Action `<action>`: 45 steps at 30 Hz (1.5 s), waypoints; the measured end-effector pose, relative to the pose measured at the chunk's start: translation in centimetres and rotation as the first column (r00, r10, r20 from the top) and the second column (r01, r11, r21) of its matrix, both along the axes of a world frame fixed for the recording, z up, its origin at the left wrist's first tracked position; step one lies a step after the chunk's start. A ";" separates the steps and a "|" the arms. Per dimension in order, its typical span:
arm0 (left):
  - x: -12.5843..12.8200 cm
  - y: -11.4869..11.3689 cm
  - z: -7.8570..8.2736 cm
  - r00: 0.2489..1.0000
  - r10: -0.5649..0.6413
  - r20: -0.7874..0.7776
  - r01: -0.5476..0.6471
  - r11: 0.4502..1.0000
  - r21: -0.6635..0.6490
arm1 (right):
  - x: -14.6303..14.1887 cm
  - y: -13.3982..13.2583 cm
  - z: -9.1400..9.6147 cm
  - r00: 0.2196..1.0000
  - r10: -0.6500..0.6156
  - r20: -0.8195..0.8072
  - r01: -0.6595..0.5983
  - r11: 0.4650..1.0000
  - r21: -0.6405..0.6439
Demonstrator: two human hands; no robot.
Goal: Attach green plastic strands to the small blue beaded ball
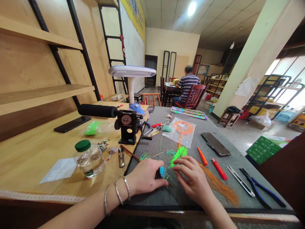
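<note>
My left hand rests on the dark mat with its thumb and fingers curled round a small dark bundle with a bright blue, beady end. Most of that bundle is hidden by the fingers. To its right my right hand hovers with fingers bent and apart, and nothing shows between them. Just beyond the right fingertips lies a pile of bright green strands. Small teal beads are scattered beside the pile. Brown-orange fibres fan out to the right of my right hand.
A black hand-cranked winder and a green-capped jar stand on the left. Thread snips lie between. On the right are a phone, red lighter, tweezers and blue-handled pliers. A person sits farther back.
</note>
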State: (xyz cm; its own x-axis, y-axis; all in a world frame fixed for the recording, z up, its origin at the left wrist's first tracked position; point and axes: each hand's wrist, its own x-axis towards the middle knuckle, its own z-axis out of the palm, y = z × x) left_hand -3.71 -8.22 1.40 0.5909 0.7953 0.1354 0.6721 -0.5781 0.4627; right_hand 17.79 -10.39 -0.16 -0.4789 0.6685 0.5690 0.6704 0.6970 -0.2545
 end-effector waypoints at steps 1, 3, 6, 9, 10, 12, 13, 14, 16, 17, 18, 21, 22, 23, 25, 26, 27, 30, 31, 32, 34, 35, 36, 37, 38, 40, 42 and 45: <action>0.0 -0.1 -0.1 1.000 0.000 0.002 0.000 1.000 0.000 | 0.0 -0.4 -0.3 0.999 -0.027 -0.025 0.027 1.000 -0.015; -0.2 -0.2 -0.4 1.000 -0.014 -0.004 0.014 1.000 -0.008 | -0.2 -1.2 -1.1 0.998 -0.060 -0.018 0.059 0.996 -0.072; -0.4 -0.4 -0.6 0.999 -0.035 -0.031 0.034 0.999 -0.011 | -0.9 -2.2 -2.2 0.996 -0.052 0.067 0.060 0.990 -0.127; -0.8 -0.5 -0.7 0.998 -0.046 -0.037 0.048 0.998 0.028 | -1.5 -2.6 -2.9 0.991 -0.058 0.119 0.071 0.991 -0.111; -1.1 -0.4 -0.7 0.998 -0.048 -0.034 0.049 0.998 0.042 | -1.6 -2.6 -3.0 0.990 -0.060 0.131 0.075 0.991 -0.110; -1.6 -0.3 -0.7 0.999 -0.038 -0.035 0.040 0.998 0.056 | -1.6 -2.5 -3.1 0.986 -0.053 0.157 0.073 0.989 -0.125; -1.9 -0.2 -0.6 0.999 -0.030 -0.045 0.032 0.998 0.053 | -1.5 -2.5 -3.1 0.984 -0.046 0.170 0.069 0.988 -0.136; -2.2 -0.1 -0.6 0.998 -0.022 -0.061 0.025 0.999 0.048 | -1.4 -2.5 -3.0 0.983 -0.037 0.182 0.065 0.987 -0.146; -2.5 0.0 -0.3 0.996 -0.003 -0.087 0.007 0.999 0.047 | -1.3 -2.6 -2.8 0.980 -0.027 0.199 0.060 0.985 -0.159; -2.6 0.2 -0.1 0.997 0.003 -0.083 0.001 0.999 0.051 | -1.3 -2.7 -2.6 0.979 -0.024 0.205 0.059 0.984 -0.166; -2.5 0.3 0.2 0.998 0.003 -0.063 0.000 0.998 0.055 | -1.2 -2.7 -2.5 0.978 -0.020 0.207 0.057 0.983 -0.174; -1.3 1.1 1.2 0.997 -0.030 0.069 0.027 0.999 0.045 | -1.2 -2.8 -2.3 0.979 -0.009 0.202 0.049 0.980 -0.194; -0.7 1.6 1.5 0.993 -0.044 0.110 0.041 0.999 0.034 | -1.2 -2.7 -2.2 0.980 -0.006 0.198 0.046 0.979 -0.197; 0.1 2.2 1.8 0.989 -0.056 0.138 0.053 0.998 0.029 | -1.2 -2.7 -2.2 0.981 -0.006 0.192 0.044 0.980 -0.195; 1.8 3.5 2.1 0.991 -0.032 0.132 0.028 0.999 0.033 | -1.3 -2.6 -2.3 0.983 -0.009 0.182 0.044 0.981 -0.190; 2.7 4.2 2.2 0.997 -0.003 0.079 -0.001 0.999 0.039 | -1.3 -2.5 -2.4 0.984 -0.011 0.179 0.046 0.981 -0.190; 3.6 4.9 2.1 1.000 0.019 0.019 -0.020 0.998 0.060 | -1.3 -2.4 -2.5 0.984 -0.015 0.175 0.049 0.981 -0.189; 5.8 6.3 1.6 0.992 0.023 -0.120 -0.010 0.995 0.104 | -1.3 -2.4 -2.7 0.987 -0.022 0.162 0.054 0.979 -0.199; 6.4 6.6 1.4 0.990 0.023 -0.136 -0.008 0.994 0.107 | -1.3 -2.4 -2.7 0.987 -0.021 0.158 0.053 0.978 -0.202; 6.9 6.8 1.2 0.989 0.024 -0.147 -0.008 0.994 0.107 | -1.3 -2.4 -2.7 0.988 -0.020 0.154 0.052 0.977 -0.205; 7.5 7.0 0.9 0.987 0.033 -0.160 -0.016 0.994 0.104 | -1.3 -2.4 -2.7 0.989 -0.018 0.150 0.050 0.977 -0.209; 7.7 7.0 0.8 0.985 0.037 -0.166 -0.020 0.995 0.102 | -1.3 -2.4 -2.7 0.989 -0.019 0.146 0.050 0.976 -0.211; 7.8 7.0 0.8 0.985 0.039 -0.171 -0.022 0.995 0.100 | -1.3 -2.4 -2.7 0.990 -0.021 0.141 0.051 0.976 -0.214; 7.8 7.0 0.7 0.984 0.040 -0.172 -0.024 0.995 0.097 | -1.4 -2.4 -2.7 0.991 -0.022 0.135 0.051 0.975 -0.218; 7.8 7.1 0.7 0.985 0.041 -0.170 -0.025 0.995 0.093 | -1.5 -2.5 -2.7 0.991 -0.023 0.129 0.052 0.973 -0.223; 7.7 7.2 0.8 0.987 0.044 -0.156 -0.031 0.996 0.083 | -1.6 -2.5 -2.8 0.992 -0.028 0.120 0.055 0.972 -0.230; 7.4 7.3 0.9 0.990 0.048 -0.133 -0.040 0.997 0.065 | -1.6 -2.6 -2.7 0.995 -0.026 0.101 0.049 0.969 -0.241; 6.8 7.6 1.2 0.995 0.053 -0.081 -0.053 0.999 0.009 | -0.6 -2.2 -2.0 0.998 -0.060 0.022 0.064 0.966 -0.249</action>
State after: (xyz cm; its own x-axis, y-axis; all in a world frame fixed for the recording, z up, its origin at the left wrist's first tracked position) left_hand 3.09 -0.58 2.64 0.5570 0.8251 0.0942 0.7370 -0.5434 0.4018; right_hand 17.19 -12.62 -2.18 -0.4388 0.8172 0.3737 0.7154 0.5694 -0.4050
